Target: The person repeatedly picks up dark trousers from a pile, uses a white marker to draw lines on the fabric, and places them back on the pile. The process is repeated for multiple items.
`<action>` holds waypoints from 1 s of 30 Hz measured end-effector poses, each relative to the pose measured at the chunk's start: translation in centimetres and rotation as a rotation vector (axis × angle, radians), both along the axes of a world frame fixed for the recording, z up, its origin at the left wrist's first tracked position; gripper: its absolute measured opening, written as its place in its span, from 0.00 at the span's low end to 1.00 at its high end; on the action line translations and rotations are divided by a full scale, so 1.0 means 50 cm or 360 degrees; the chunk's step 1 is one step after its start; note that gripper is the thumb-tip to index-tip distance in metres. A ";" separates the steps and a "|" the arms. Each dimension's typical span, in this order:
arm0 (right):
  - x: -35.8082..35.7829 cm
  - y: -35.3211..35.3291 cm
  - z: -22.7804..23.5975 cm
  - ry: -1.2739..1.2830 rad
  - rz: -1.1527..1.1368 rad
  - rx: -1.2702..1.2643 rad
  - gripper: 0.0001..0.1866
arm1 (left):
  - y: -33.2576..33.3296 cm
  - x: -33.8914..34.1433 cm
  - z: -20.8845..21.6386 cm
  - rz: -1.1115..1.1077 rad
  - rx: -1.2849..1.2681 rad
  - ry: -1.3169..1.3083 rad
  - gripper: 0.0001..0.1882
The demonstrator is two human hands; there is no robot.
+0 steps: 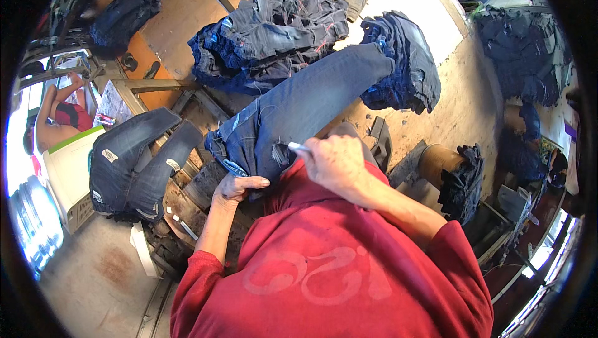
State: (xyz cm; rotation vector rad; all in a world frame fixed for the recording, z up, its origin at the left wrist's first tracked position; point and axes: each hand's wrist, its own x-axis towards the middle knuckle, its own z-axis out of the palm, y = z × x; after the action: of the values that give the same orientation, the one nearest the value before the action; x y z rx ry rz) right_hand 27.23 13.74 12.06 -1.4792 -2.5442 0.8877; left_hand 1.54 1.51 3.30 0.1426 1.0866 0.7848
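Dk blue jeans stretching from red shirt toward dk pants pile, showing fading + frayed patch. L hand gripping jeans nr waist, fingers mostly hiding. R hand clenching sm. white tool; fist covering most. Waist label bearing sm. lettering.

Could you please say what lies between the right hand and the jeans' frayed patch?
In the head view, a white tool gripped by the right hand.
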 end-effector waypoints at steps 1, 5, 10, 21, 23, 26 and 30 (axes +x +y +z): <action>0.011 0.010 -0.001 -0.0107 0.0001 0.0027 0.15 | 0.003 -0.001 0.005 0.0016 -0.0007 0.0014 0.41; 0.018 0.029 -0.004 0.0272 0.0252 -0.0188 0.14 | 0.010 0.005 0.015 0.0072 -0.0069 0.0032 0.42; 0.101 0.143 -0.079 -0.0587 0.0023 -0.0086 0.18 | 0.002 0.007 -0.015 0.0233 -0.0019 0.0040 0.48; 0.370 0.347 -0.355 0.0676 -0.1392 -0.0723 0.25 | 0.045 0.072 -0.035 0.0353 -0.0336 0.0351 0.34; 0.370 0.358 -0.377 0.0688 -0.1208 -0.0641 0.25 | 0.046 0.077 -0.044 0.0243 -0.0515 0.0559 0.32; 0.383 0.383 -0.399 0.0699 -0.1108 -0.0534 0.22 | 0.007 0.043 -0.048 0.0494 -0.0547 0.0512 0.29; 0.414 0.408 -0.424 0.0640 -0.0853 -0.0209 0.20 | -0.083 -0.023 -0.010 0.0403 -0.0426 0.1107 0.36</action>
State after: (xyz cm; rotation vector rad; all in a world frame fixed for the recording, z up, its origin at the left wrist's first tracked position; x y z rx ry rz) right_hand 47.92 34.12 -9.17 -1.6855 -1.7181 1.1251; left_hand 0.37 -2.64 2.81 0.0482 1.8858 0.8262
